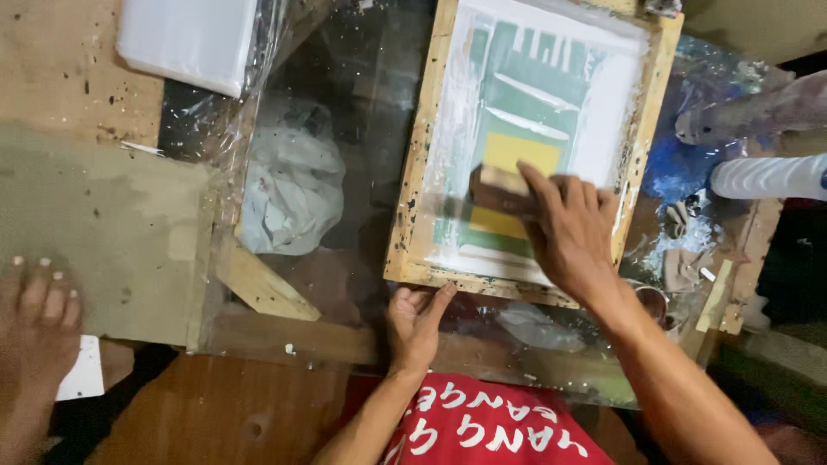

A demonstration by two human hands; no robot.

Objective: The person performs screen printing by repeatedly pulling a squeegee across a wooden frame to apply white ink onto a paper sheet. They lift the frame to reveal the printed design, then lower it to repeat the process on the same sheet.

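A wooden-framed printing screen (419,164) lies on a glass tabletop, its mesh showing green, white and yellow areas. My right hand (568,232) grips a brown wooden squeegee (495,194) pressed on the mesh over the yellow patch. My left hand (415,323) holds the screen frame's near edge, thumb on the wood and fingers curled under it.
A crumpled white cloth (289,185) lies beneath the glass left of the frame. A white block (189,39) sits at the top left on wrinkled plastic. Another person's bare foot (34,314) rests on cardboard at the left. A white bottle (767,176) lies at the right.
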